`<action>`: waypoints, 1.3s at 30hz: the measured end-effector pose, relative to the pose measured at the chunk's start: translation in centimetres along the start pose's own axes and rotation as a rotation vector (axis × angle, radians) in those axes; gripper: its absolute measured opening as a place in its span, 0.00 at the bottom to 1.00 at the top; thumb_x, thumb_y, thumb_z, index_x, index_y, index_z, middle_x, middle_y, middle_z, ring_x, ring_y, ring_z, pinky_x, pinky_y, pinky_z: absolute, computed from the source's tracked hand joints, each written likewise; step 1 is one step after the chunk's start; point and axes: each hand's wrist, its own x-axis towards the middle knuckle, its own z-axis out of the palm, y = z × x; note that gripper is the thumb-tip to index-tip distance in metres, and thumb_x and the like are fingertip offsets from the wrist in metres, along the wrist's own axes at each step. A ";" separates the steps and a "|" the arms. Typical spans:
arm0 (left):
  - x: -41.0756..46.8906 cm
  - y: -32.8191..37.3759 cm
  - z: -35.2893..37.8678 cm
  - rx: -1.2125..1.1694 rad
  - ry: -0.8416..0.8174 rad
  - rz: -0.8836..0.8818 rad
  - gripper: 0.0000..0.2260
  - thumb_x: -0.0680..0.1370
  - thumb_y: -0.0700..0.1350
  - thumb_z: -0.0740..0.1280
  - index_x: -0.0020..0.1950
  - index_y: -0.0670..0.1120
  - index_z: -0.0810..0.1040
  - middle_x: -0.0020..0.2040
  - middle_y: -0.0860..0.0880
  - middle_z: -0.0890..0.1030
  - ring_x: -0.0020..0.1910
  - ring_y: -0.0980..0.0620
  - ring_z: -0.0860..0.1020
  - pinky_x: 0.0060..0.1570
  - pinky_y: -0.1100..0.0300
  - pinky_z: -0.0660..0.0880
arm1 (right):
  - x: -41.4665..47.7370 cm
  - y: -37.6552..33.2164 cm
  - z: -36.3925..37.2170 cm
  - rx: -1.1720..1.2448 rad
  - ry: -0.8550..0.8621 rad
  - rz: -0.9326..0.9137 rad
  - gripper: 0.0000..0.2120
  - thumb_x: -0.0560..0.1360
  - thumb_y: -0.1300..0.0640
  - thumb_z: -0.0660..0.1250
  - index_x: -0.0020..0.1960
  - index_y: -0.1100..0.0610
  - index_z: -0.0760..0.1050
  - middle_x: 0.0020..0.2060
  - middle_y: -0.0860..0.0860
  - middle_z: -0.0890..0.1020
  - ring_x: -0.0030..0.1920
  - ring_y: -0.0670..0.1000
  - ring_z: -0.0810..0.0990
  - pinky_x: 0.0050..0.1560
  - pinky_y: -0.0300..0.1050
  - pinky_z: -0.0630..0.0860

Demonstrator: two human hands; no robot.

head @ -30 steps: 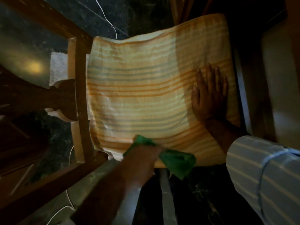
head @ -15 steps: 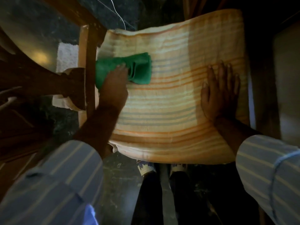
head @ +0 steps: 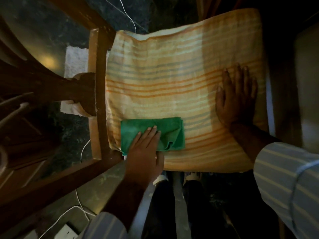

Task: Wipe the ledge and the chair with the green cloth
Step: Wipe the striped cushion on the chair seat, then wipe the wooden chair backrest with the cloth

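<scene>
A wooden chair (head: 96, 87) carries a striped orange cushion (head: 172, 80) across its seat. The right hand (head: 236, 97) lies flat, fingers spread, on the cushion's right side. The left hand (head: 145, 152) presses flat on the folded green cloth (head: 165, 130) at the cushion's near-left corner.

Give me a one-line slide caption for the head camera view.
Left hand presses the green cloth on the striped seat cushion while the right hand rests flat.
</scene>
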 end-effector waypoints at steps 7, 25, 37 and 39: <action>1.2 -2.3 -2.8 -0.113 0.343 -0.251 0.18 0.79 0.49 0.65 0.68 0.45 0.75 0.76 0.45 0.67 0.75 0.46 0.64 0.76 0.55 0.57 | -0.1 -4.1 -3.3 0.316 -0.112 0.148 0.25 0.84 0.45 0.54 0.69 0.59 0.79 0.71 0.63 0.78 0.71 0.65 0.75 0.72 0.57 0.67; 1.9 -2.5 -8.4 -0.535 0.326 -0.589 0.14 0.69 0.61 0.72 0.49 0.58 0.75 0.44 0.58 0.78 0.45 0.55 0.78 0.41 0.62 0.76 | 1.3 -11.4 -8.8 0.891 -0.907 0.205 0.12 0.68 0.54 0.83 0.35 0.50 0.79 0.34 0.45 0.82 0.40 0.48 0.83 0.39 0.41 0.74; -4.2 7.5 -35.5 -0.307 0.848 -0.243 0.14 0.73 0.60 0.72 0.57 0.58 0.79 0.48 0.63 0.83 0.47 0.68 0.81 0.41 0.70 0.79 | 8.7 -21.8 -25.9 1.816 -0.665 0.345 0.15 0.74 0.56 0.79 0.59 0.56 0.82 0.52 0.53 0.90 0.51 0.52 0.90 0.46 0.41 0.85; -5.4 8.6 -39.5 -0.078 0.886 -0.213 0.13 0.76 0.58 0.69 0.59 0.58 0.78 0.50 0.64 0.81 0.46 0.67 0.79 0.42 0.73 0.73 | 9.5 -24.5 -28.3 1.911 -0.659 0.361 0.14 0.73 0.59 0.79 0.57 0.57 0.82 0.50 0.53 0.90 0.48 0.51 0.90 0.44 0.42 0.85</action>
